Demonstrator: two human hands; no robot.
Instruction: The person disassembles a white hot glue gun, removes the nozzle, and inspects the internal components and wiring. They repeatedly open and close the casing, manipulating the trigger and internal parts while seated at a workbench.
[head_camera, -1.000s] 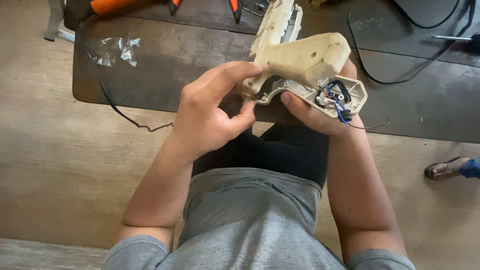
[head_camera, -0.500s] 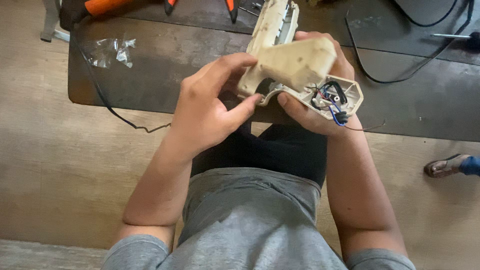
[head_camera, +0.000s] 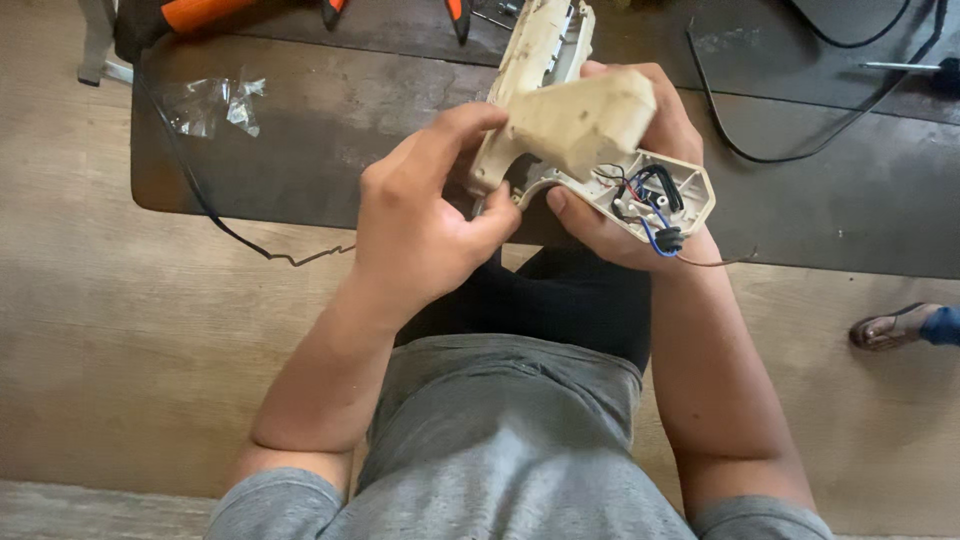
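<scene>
A dirty cream plastic tool shaped like a pistol (head_camera: 575, 130) is held above the near edge of a dark low table (head_camera: 320, 150). Its handle end is open, showing black, blue and red wires (head_camera: 650, 205). My right hand (head_camera: 640, 210) cradles the open handle from below, thumb against the shell. My left hand (head_camera: 425, 225) grips the trigger area from the left, with thumb and fingertips pinching the cream housing. A loose cover piece sits on top of the body.
Crumpled clear plastic (head_camera: 215, 100) lies on the table's left part. An orange-handled tool (head_camera: 200, 12) and pliers with orange grips (head_camera: 455, 12) lie at the far edge. Black cables (head_camera: 760, 150) run across the right side. Someone's sandalled foot (head_camera: 900, 328) rests on the wooden floor at right.
Both hands and the cream tool have shifted slightly up and left in view. The grip on it is the same.
</scene>
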